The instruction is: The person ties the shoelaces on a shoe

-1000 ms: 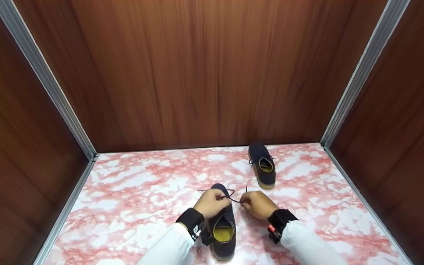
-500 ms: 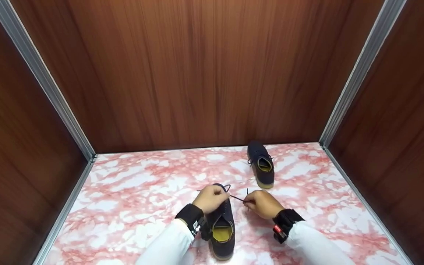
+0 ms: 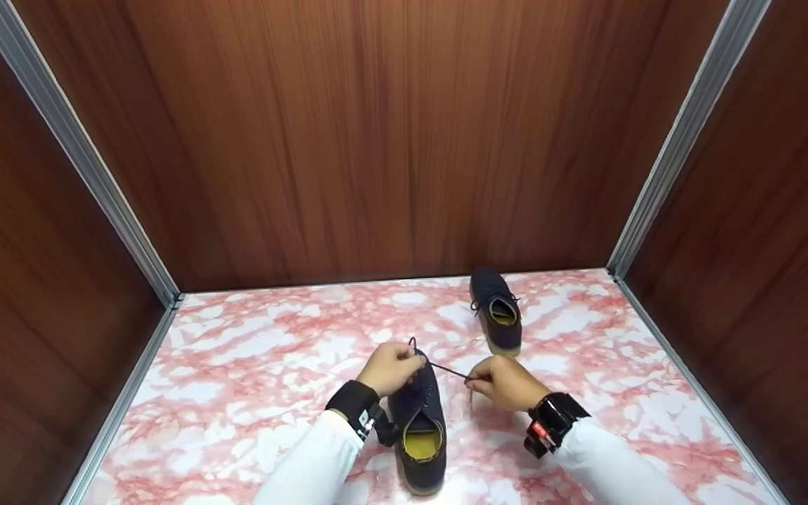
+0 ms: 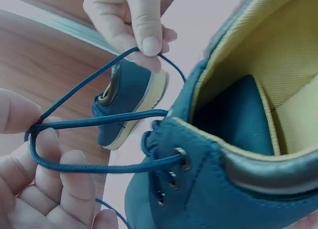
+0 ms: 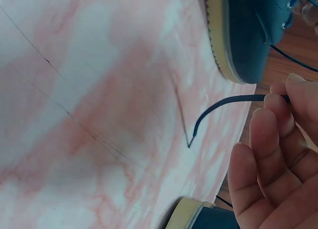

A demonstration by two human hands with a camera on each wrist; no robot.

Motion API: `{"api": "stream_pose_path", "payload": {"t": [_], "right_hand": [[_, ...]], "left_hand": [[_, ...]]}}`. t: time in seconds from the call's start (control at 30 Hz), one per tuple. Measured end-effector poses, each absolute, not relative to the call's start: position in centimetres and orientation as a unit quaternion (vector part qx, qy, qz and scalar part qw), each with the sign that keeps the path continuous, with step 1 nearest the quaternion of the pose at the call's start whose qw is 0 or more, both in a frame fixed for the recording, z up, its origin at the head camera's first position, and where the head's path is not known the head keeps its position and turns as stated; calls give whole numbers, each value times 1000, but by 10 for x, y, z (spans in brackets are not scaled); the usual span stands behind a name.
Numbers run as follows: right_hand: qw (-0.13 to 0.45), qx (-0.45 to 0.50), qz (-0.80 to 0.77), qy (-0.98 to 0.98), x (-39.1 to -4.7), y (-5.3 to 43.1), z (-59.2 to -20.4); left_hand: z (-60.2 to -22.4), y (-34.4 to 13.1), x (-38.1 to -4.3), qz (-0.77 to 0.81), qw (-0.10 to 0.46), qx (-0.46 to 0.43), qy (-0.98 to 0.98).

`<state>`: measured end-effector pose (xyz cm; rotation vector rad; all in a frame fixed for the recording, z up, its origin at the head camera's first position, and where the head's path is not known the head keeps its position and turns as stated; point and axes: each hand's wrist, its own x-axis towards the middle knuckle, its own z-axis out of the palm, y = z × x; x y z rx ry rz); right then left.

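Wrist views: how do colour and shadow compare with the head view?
Head: the near shoe looks almost black; left wrist: it turns teal-blue; right wrist: similar blue, with a thin dark streak, probably the shadow of the lace, on the marbled surface.

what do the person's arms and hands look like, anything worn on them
The left hand and right hand are bare. Both arms have pale, near-white sleeves ending just behind the wrists. Each wrist wears a black band: the left band carries small whitish marks, the right band a small red patch.
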<state>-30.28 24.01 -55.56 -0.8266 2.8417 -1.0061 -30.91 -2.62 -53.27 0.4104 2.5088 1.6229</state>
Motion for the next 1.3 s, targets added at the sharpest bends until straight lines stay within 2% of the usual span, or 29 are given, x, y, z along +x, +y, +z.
{"api": "stream_pose_path", "payload": {"t": [0.2,0.47,0.8,1.07,1.3], "right_hand": [[16,-254,-340,905,-304,243,-553],[43,-242,-393,886,-303,246,-547],[121,-167,-550,809,-302,243,-530],[201,-139,-721,648,-300,240,-521],[180,-154,-721,651,-297,233,-520]], "left_hand": [[-531,-38,-315,522,83,174,831],[-541,-45,-315,486,41,182,853],[-551,-39,-313,507,-11,159,847],[-549,-34,-311,490,-27,154,857],[-549,-34,-312,488,-37,147,859]]}}
